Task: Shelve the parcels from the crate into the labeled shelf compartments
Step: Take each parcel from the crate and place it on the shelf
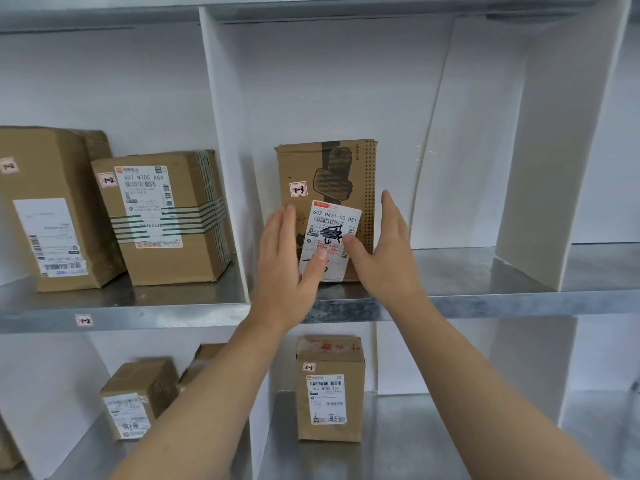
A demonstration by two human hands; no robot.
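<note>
On the upper shelf (485, 303), middle compartment: parcel (332, 168) stands upright. Brown cardboard, torn patches on the front, dotted right edge, red-framed "1-3" tag (298, 189), white shipping label (341, 216) partly scribbled over in black. Left hand (284, 258) flat at its left edge, fingers straight, thumb on the label. Right hand (381, 251) flat at its right edge, fingers straight, thumb on the front.

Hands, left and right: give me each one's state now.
Left hand: open, fingers straight, thumb on the front of the 1-3 parcel.
Right hand: open, fingers straight beside that parcel's right edge, holding nothing.
</note>
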